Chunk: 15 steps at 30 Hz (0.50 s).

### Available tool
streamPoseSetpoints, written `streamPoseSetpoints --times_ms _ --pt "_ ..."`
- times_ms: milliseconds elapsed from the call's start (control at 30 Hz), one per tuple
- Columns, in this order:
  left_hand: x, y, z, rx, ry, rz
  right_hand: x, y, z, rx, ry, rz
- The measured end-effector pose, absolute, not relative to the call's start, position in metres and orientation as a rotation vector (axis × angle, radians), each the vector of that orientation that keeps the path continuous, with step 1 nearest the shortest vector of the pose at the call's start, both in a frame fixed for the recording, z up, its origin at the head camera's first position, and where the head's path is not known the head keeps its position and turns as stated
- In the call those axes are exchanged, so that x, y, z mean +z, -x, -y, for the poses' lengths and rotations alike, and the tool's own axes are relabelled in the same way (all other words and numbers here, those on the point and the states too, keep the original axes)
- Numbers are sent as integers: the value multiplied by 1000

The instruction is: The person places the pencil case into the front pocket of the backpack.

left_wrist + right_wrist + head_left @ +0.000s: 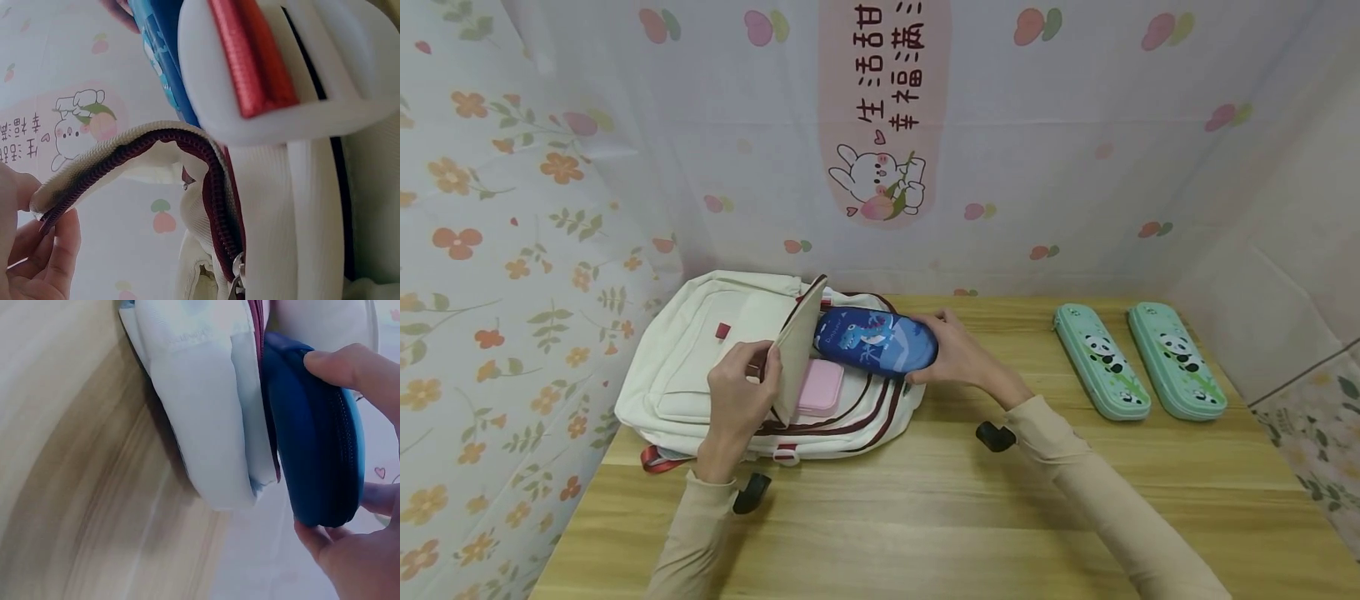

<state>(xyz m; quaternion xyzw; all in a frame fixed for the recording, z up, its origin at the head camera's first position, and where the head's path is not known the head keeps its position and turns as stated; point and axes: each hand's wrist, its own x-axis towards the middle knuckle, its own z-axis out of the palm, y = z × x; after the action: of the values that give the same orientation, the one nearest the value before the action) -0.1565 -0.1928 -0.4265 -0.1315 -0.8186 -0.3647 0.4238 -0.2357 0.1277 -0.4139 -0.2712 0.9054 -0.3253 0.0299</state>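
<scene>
A cream backpack [692,350] with dark red zips lies on the wooden table, its flap raised. My left hand [741,396] pinches the zipped edge of that flap; in the left wrist view the thumb and fingers of the left hand [44,250] hold its end. My right hand [951,354] grips the rounded end of a blue pencil case [876,340] with a dinosaur print, over the backpack's opening. From the right wrist view, thumb and fingers span the blue case [319,431] beside the white fabric. A pink case [820,387] lies inside the backpack, partly hidden by the flap.
Two mint-green panda pencil cases [1102,362] [1177,361] lie side by side at the table's right. A patterned cloth [1037,125] hangs behind the table [925,517], and a floral one [497,292] hangs at the left. Black wrist-camera parts [996,436] stick out near both wrists.
</scene>
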Motion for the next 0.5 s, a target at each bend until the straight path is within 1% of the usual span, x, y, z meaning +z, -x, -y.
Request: streamPoseSetpoints --times_ms 500 --pt "-426 156 187 -990 329 2046 -406 269 -115 -852 980 -2789"
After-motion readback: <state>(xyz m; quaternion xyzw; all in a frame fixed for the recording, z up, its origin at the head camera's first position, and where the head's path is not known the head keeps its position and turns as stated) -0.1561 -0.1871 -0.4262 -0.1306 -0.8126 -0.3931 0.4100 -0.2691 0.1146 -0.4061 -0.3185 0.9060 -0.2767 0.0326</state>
